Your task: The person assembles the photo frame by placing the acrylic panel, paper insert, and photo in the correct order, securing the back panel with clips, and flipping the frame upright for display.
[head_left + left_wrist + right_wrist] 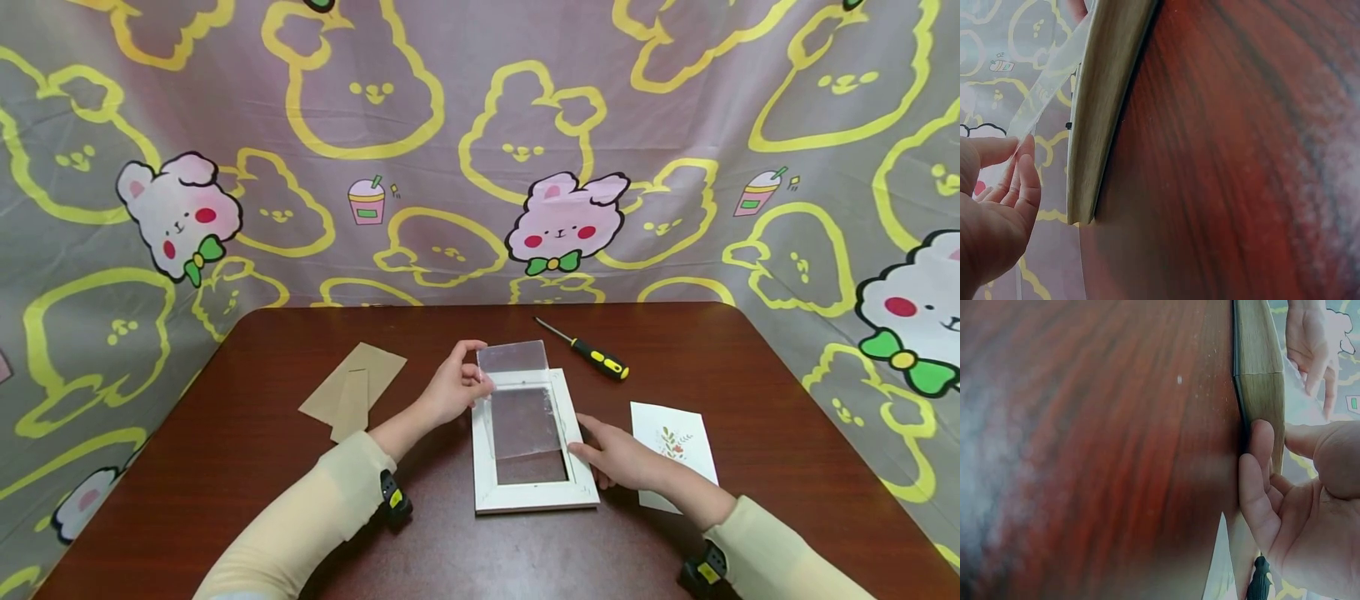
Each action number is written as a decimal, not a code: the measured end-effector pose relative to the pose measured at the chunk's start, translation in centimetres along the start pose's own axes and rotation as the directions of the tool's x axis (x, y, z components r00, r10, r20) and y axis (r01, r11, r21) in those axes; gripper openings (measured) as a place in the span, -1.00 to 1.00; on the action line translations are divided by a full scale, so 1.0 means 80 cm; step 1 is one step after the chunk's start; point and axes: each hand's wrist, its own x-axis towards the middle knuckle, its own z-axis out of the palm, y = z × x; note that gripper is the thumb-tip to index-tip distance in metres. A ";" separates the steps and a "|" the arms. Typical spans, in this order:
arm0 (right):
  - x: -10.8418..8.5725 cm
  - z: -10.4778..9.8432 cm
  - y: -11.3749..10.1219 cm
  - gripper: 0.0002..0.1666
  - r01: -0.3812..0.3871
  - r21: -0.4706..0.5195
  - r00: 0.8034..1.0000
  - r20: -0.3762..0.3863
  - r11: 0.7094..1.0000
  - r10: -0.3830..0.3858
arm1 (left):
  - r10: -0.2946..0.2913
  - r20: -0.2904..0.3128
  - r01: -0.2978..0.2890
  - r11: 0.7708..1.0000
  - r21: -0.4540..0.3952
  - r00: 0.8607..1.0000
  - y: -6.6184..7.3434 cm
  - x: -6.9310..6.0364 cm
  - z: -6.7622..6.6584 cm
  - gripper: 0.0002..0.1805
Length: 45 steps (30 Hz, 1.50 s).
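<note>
- I see the left grip (453,385) pinching the clear sheet (527,421) near its far left corner, between thumb and fingers.
- The sheet is over the white frame (536,497), its far end reaching past the frame's far edge; the left wrist view shows me it slants up, away from the frame.
- Most of the frame's opening shows through the sheet, with a strip uncovered at the near end; whether the sheet's near end touches the frame, I cannot tell.
- The right grip (611,452) grasps the frame by its right side, thumb on top, fingers curled at the edge.
- The frame lies on the red-brown surface (420,533).
- Beyond it, to the right, I have a screwdriver (600,358), handle toward me.
- A flower-printed card (667,425) lies on the right, partly under the right forearm (693,487).
- On the left lies a brown panel (378,367) with its stand (351,408).
- A rabbit-patterned cloth (450,100) hangs behind.
</note>
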 end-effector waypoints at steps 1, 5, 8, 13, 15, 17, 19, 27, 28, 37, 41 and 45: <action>0.000 0.000 0.000 -0.27 -0.001 0.000 1.000 0.000 1.000 0.001 | -0.002 0.004 0.002 1.000 0.005 1.000 0.000 0.000 0.001 -0.35; 0.000 0.001 0.001 -0.27 0.000 -0.002 1.000 -0.002 1.000 0.000 | -0.014 0.015 0.013 1.000 0.018 1.000 0.001 -0.001 0.003 -0.34; 0.000 0.001 0.001 -0.26 -0.002 -0.004 1.000 -0.004 1.000 0.002 | -0.017 0.030 0.016 0.999 0.037 0.999 -0.001 -0.001 0.004 -0.33; 0.001 0.001 0.001 -0.26 -0.014 -0.003 1.000 -0.006 1.000 0.014 | -0.002 0.053 -0.002 0.998 0.069 0.999 -0.003 -0.003 0.004 -0.35; 0.002 0.001 0.001 -0.26 -0.018 -0.004 1.000 -0.005 1.000 0.018 | 0.007 0.059 -0.012 0.997 0.082 0.998 -0.003 -0.004 0.004 -0.36; 0.001 0.001 0.001 -0.26 -0.022 -0.004 1.000 -0.006 1.000 0.022 | 0.014 0.067 -0.020 0.995 0.093 0.998 -0.003 -0.004 0.005 -0.37; 0.001 0.001 0.001 -0.26 -0.023 -0.006 1.000 -0.007 1.000 0.023 | 0.024 0.075 -0.032 0.994 0.108 0.997 -0.003 -0.005 0.005 -0.37; 0.000 0.002 0.000 -0.27 -0.031 0.000 0.999 -0.010 1.000 0.031 | 0.043 0.094 -0.056 0.988 0.143 0.995 -0.005 -0.007 0.006 -0.37; 0.000 0.002 0.000 -0.27 -0.032 0.001 0.999 -0.011 0.999 0.032 | 0.043 0.097 -0.057 0.988 0.147 0.994 -0.005 -0.007 0.006 -0.37; 0.000 0.002 0.000 -0.27 -0.030 -0.005 0.999 -0.019 1.000 0.030 | 0.014 0.115 -0.035 0.984 0.177 0.993 -0.003 -0.008 0.005 -0.37; 0.000 0.002 0.000 -0.26 -0.035 -0.003 0.999 -0.015 0.999 0.035 | -0.010 0.121 -0.014 0.980 0.198 0.993 -0.002 -0.009 0.005 -0.37; 0.001 0.002 0.000 -0.27 -0.042 -0.005 0.999 -0.011 0.999 0.042 | -0.033 0.123 0.003 0.972 0.235 0.992 -0.002 -0.009 0.005 -0.36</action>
